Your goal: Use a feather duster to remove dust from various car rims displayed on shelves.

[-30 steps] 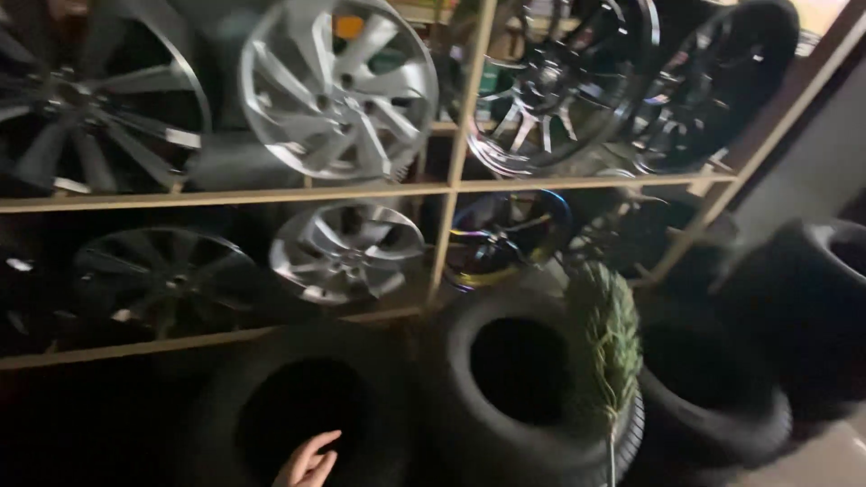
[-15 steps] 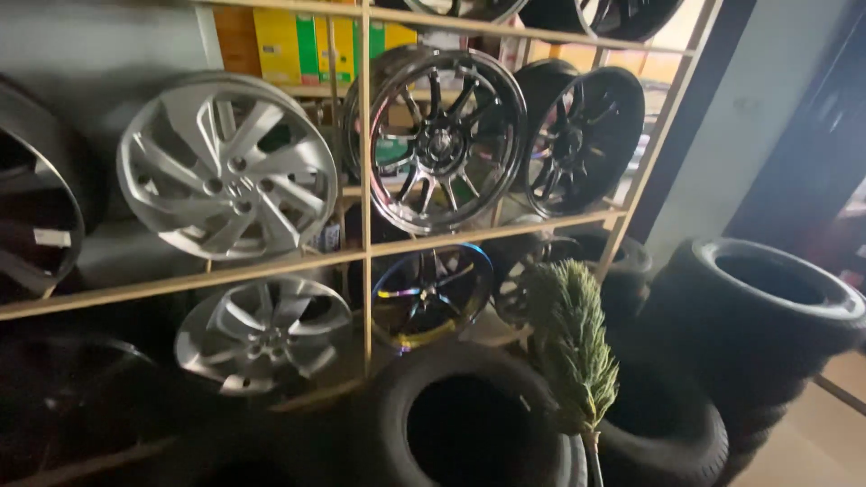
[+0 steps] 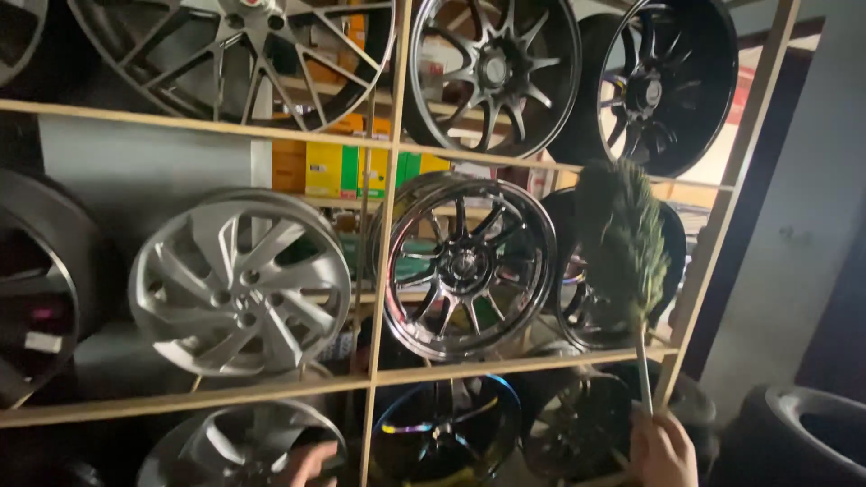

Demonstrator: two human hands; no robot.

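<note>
My right hand (image 3: 661,449) is at the bottom right, closed around the thin handle of a green feather duster (image 3: 619,242). The duster's bushy head stands upright in front of a dark alloy wheel (image 3: 591,298) on the middle shelf. My left hand (image 3: 307,464) shows only partly at the bottom edge, resting against a silver wheel (image 3: 236,451) on the lower shelf; its fingers seem loose and hold nothing I can see.
A wooden rack (image 3: 382,271) holds rows of alloy wheels: a silver one (image 3: 239,284), a chrome one (image 3: 466,268), black ones above (image 3: 666,81). Yellow and green boxes (image 3: 352,167) sit behind. A black tyre (image 3: 798,437) lies at bottom right beside a grey wall.
The view has risen from the floor tyres up to the upper shelves. The duster has lifted with it, from in front of the tyres to the middle-shelf wheels.
</note>
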